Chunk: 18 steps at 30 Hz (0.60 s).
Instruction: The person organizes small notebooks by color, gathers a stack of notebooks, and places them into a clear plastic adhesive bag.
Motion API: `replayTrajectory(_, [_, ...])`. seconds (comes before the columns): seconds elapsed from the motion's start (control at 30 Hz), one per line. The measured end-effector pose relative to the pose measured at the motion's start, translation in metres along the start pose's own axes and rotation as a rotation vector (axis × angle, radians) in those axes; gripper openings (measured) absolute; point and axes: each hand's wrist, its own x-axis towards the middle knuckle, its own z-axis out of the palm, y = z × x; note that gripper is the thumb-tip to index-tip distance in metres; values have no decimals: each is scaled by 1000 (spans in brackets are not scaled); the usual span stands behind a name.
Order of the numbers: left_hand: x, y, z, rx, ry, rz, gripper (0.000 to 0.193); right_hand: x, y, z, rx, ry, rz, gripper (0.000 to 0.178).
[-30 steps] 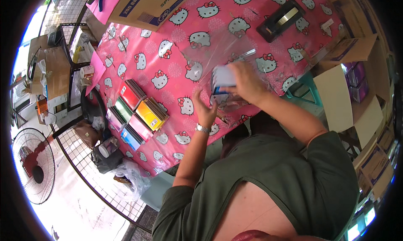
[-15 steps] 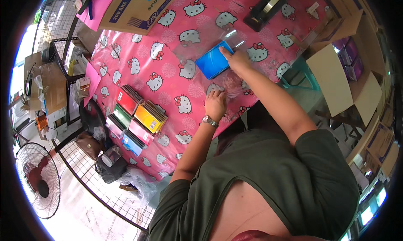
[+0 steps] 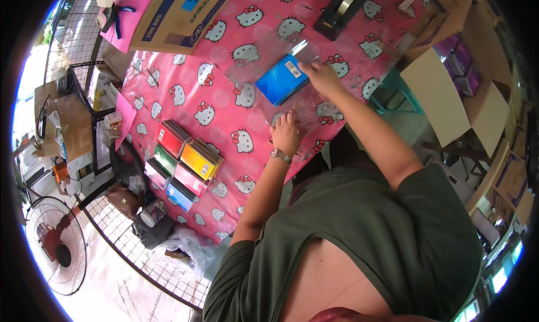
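A blue spiral notebook (image 3: pixel 282 81) with a small white label lies on clear plastic wrapping (image 3: pixel 310 110) spread over the table. At its right edge is my right hand (image 3: pixel 321 78), fingers closed together at the corner by the label; the fingertips' undersides are hidden. Nearer to me, my left hand (image 3: pixel 287 134) wears a wristwatch and has its fingers curled down onto the plastic, just below the notebook. To the left stand small stacks of spiral notebooks: red (image 3: pixel 172 139), yellow (image 3: pixel 200 158), green (image 3: pixel 164 160), pink (image 3: pixel 190 179) and light blue (image 3: pixel 180 195).
The table has a pink patterned cover (image 3: pixel 224 136). A black tape dispenser (image 3: pixel 342 11) sits at the far side, a cardboard box (image 3: pixel 185 19) at far left. An open carton (image 3: pixel 435 97) with purple packs stands at right. A fan (image 3: pixel 56 246) and bags (image 3: pixel 154 224) are left.
My right hand has shifted from the notebook's cover to its right edge, uncovering the white label. My left hand stays about where it was on the plastic. The whole view has shifted slightly.
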Motion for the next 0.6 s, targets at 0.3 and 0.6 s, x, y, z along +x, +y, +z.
replayTrajectory(0.3, [10,-24,-20,-234,-217,60,8,-52,35,-52,-826,-472,-983,23])
replayTrajectory(0.6, [20,-64,-15,-617,-294,-6,21,5,6,-53,-702,-893,-728,31])
